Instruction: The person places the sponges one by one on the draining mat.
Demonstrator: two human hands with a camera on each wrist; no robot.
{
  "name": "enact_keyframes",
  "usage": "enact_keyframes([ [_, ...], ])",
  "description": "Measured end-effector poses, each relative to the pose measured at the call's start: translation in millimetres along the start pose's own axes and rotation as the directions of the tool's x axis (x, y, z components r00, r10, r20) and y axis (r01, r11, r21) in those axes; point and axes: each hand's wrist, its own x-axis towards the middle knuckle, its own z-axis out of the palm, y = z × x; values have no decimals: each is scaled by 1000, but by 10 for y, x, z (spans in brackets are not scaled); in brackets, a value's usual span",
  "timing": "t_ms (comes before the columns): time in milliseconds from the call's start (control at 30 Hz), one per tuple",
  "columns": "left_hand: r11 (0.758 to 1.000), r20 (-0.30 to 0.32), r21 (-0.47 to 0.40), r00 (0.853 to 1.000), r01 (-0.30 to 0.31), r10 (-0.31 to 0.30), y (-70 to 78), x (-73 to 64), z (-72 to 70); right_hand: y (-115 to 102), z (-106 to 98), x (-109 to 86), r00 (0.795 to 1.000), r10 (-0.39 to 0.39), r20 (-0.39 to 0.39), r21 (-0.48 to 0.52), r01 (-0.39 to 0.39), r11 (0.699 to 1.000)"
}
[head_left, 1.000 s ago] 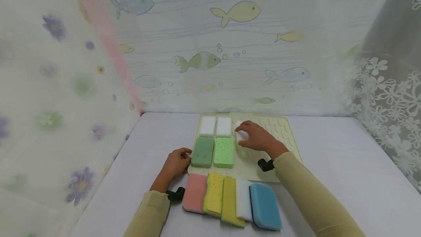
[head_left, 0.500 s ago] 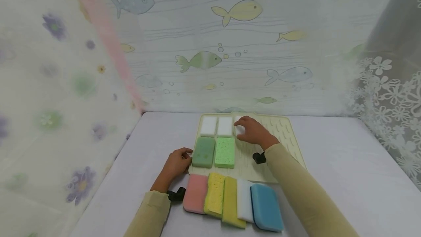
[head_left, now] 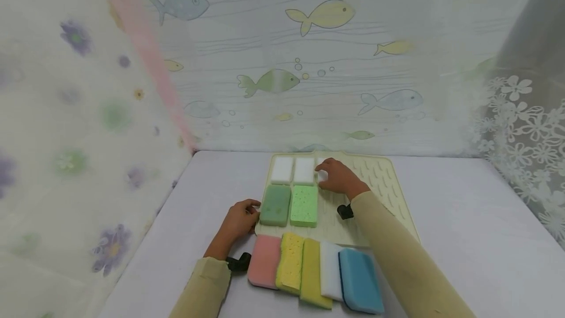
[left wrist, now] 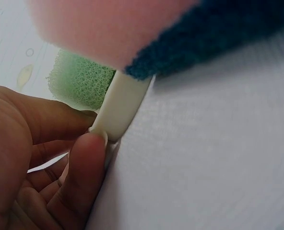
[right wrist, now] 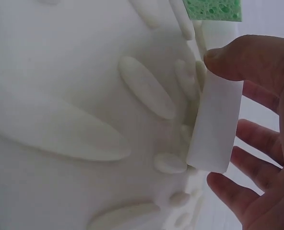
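Note:
A cream ridged mat lies on the table. My left hand pinches its near left edge between thumb and fingers, plain in the left wrist view. Toward the mat's back, my right hand holds a white sponge by its sides, thumb on one side and fingers on the other; in the head view the hand covers most of it. Left of it lie two white sponges side by side. In front of these are a dark green sponge and a light green sponge.
Before the mat several sponges overlap in a row: pink, yellow, olive-yellow, white and blue. A fish-patterned curtain hangs behind the table, a flowered one at the left.
My right hand has shifted slightly back and to the left with the white sponge, closer to the other white ones. The left hand keeps its place on the mat's edge.

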Motion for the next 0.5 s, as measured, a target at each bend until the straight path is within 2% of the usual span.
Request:
enact_keyframes([
  [500,1000,-15,29,1000,3,-3,6,8,9,-43,15,-1,1000,22,21,-57,-21,998],
])
